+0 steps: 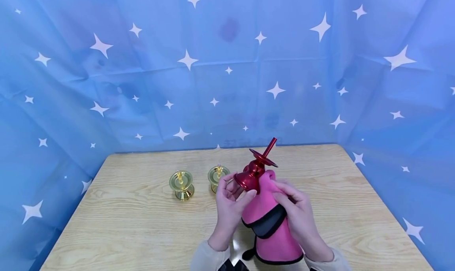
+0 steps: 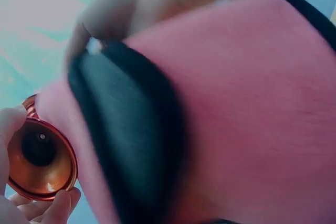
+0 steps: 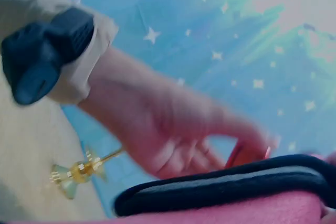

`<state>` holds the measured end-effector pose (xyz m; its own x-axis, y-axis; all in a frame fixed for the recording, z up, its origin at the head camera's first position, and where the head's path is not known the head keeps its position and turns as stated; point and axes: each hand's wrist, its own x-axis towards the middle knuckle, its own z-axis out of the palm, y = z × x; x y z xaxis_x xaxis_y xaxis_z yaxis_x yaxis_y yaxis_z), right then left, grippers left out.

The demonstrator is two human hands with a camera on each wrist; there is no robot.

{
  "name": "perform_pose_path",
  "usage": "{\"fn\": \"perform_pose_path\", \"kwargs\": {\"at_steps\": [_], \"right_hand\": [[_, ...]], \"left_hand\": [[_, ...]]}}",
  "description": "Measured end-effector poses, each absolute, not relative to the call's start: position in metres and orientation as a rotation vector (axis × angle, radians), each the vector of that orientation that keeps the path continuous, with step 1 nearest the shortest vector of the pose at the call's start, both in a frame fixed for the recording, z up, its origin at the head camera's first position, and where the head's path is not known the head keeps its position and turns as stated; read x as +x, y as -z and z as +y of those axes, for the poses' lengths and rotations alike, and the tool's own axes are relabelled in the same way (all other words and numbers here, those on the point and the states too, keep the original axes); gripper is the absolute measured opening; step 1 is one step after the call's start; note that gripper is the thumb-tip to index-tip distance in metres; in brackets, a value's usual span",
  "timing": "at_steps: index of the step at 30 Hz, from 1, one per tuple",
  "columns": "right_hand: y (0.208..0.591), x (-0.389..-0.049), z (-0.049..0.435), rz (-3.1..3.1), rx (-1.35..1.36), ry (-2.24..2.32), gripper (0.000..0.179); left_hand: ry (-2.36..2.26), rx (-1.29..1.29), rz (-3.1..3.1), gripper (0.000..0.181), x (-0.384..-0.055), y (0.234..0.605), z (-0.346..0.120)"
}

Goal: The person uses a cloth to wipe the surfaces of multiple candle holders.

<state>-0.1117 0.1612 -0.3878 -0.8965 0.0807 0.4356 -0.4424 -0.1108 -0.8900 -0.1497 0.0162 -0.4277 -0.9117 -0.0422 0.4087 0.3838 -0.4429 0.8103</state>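
Observation:
My left hand (image 1: pixel 226 211) holds a shiny red candle holder (image 1: pixel 254 169) by its flared base, with its stem tilted up and to the right. In the left wrist view the hollow underside of the base (image 2: pixel 59 167) shows between thumb and fingers. A pink cloth (image 1: pixel 279 243) with black edging and a dark grey flap (image 1: pixel 271 222) hangs from my right hand (image 1: pixel 300 213). Thumb and fingers of that hand pinch it near the top. The cloth's upper end lies against the candle holder's side. A black loop (image 1: pixel 249 254) hangs at its lower left.
Two gold candle holders stand on the wooden table (image 1: pixel 135 223): one (image 1: pixel 184 194) to the left, the other (image 1: pixel 213 176) just behind my left hand, partly covered by it. A blue curtain (image 1: pixel 227 85) with white stars surrounds the table's back and sides.

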Motion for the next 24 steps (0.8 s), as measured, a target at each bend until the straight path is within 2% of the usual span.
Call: {"fn": "perform_pose_path", "kwargs": {"at_steps": [9, 15, 20, 24], "right_hand": [[0.377, -0.108, 0.143, -1.794, 0.579, -1.424, 0.035], [0.378, -0.112, 0.140, -1.832, 0.623, -1.287, 0.032], [0.381, -0.115, 0.145, -1.844, 0.664, -1.236, 0.028], [0.388, -0.120, 0.152, -1.851, 0.623, -1.259, 0.031]], "left_hand": [[2.296, -0.509, -1.626, 0.053, -0.147, 0.429, 0.018], [2.309, -0.528, -1.591, 0.053, -0.145, 0.427, 0.017], [2.491, -0.487, -1.487, 0.055, -0.143, 0.422, 0.013], [2.614, -0.446, -1.400, 0.049, -0.142, 0.417, 0.009]]}}
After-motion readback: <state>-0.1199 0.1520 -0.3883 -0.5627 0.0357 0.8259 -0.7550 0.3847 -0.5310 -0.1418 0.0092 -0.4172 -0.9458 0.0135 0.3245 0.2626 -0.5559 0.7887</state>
